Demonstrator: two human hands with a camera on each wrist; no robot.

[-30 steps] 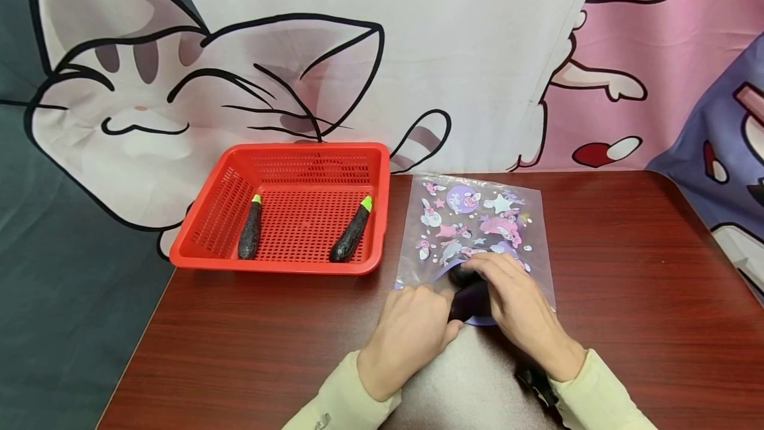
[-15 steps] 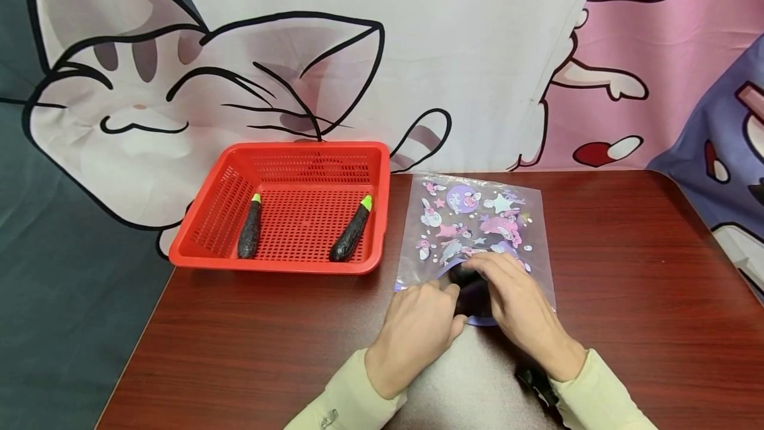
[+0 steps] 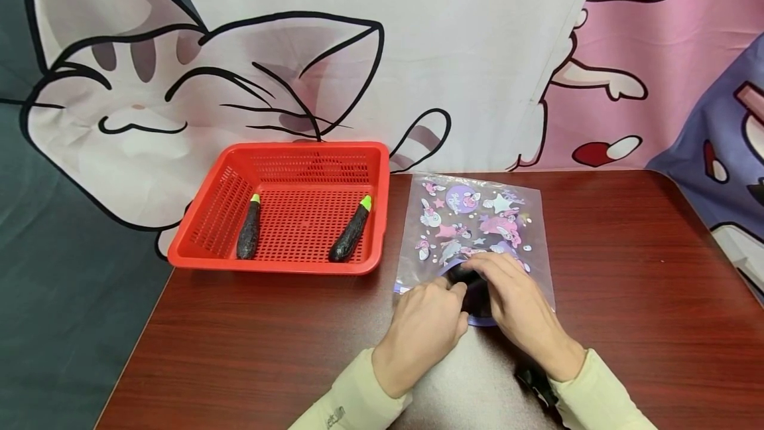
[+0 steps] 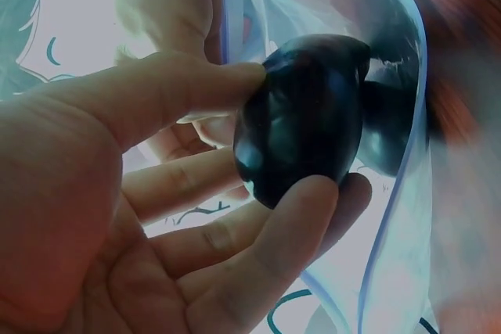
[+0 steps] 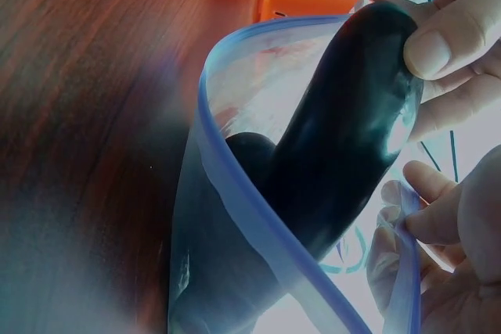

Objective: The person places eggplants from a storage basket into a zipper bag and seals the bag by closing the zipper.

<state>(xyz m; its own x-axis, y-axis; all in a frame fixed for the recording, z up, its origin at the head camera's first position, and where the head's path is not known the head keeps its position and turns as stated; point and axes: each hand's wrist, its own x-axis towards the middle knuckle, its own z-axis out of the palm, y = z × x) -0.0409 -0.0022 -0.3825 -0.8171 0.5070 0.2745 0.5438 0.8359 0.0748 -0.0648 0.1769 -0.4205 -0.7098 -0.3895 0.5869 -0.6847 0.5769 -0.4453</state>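
Observation:
My left hand [image 3: 420,330] grips the end of a glossy dark eggplant [image 4: 301,115] with thumb and fingers. The eggplant reaches through the mouth of a clear zip bag [image 3: 459,217] with pink and purple cartoon prints. My right hand [image 3: 528,304] pinches the bag's purple-edged rim, seen closely in the right wrist view, and keeps the mouth spread. Inside the bag lies another dark eggplant [image 5: 250,154], beside the held one. From the head view, the hands hide much of the bag's mouth.
A red perforated basket [image 3: 310,267] stands left of the bag. In it lie two dark zucchini with bright green tips, a left zucchini [image 3: 249,229] and a right zucchini [image 3: 351,232]. Behind the brown table [image 3: 627,271] hangs a cartoon-printed cloth [image 3: 489,71].
My left hand has slid right, toward the right hand, and the eggplant has gone deeper into the bag. The right hand and basket stay in place.

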